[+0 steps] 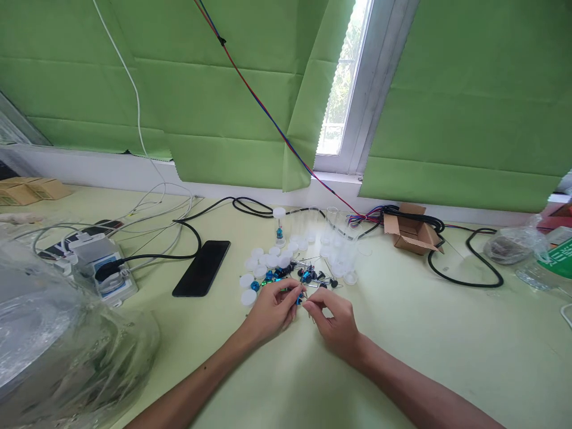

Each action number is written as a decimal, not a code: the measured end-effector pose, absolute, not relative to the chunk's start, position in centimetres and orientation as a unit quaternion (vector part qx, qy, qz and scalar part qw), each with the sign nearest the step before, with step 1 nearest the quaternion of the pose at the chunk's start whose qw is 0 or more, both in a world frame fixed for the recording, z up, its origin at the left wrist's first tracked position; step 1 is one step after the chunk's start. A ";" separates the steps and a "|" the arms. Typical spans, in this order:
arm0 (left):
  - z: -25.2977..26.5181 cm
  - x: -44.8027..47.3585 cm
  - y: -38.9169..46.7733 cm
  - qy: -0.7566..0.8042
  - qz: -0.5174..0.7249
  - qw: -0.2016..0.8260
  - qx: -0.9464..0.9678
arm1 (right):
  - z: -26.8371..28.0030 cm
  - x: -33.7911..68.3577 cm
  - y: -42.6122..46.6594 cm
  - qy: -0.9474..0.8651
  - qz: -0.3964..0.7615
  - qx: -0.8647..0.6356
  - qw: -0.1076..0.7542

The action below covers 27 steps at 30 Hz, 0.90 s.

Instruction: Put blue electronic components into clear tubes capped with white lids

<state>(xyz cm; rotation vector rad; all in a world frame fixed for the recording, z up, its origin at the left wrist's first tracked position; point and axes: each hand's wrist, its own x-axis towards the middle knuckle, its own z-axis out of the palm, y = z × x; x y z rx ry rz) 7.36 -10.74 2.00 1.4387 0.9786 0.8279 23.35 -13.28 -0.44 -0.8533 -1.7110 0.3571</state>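
Observation:
My left hand (273, 305) is closed in a pinch on a small blue metallic part (298, 300) near the middle of the table. Close beside it, my right hand (334, 319) pinches at a thin wire-like piece, too small to make out fully. Just beyond the fingers lies a pile of small blue and black parts with thin metal pins (319, 275). White round caps (246, 281) are scattered left of the pile. Several clear plastic tubes (342, 250) stand behind it, and one capped tube (279, 229) has a blue part inside.
A black phone (201, 268) lies at left, near a power strip (109, 277) with cables. A large clear plastic bag (75, 351) fills the lower left. At the back right are an open cardboard box (409, 232), black cable loops (465, 283) and a bottle with a green label (552, 256).

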 end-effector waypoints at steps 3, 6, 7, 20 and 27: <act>2.1 7.4 -10.8 0.418 0.356 0.571 0.611 | -0.5 23.3 -13.2 -0.723 0.163 -0.364 0.564; 2.2 7.5 -10.9 0.425 0.360 0.571 0.603 | -0.4 23.3 -13.2 -0.717 0.179 -0.363 0.567; 2.3 7.6 -10.9 0.426 0.363 0.569 0.603 | -0.3 23.4 -13.2 -0.715 0.186 -0.363 0.568; 2.7 7.6 -11.0 0.357 0.440 0.540 0.622 | -0.4 23.6 -13.1 -0.633 0.299 -0.407 0.586; 2.2 7.5 -10.9 0.345 0.448 0.524 0.637 | -0.4 23.6 -12.9 -0.595 0.349 -0.405 0.600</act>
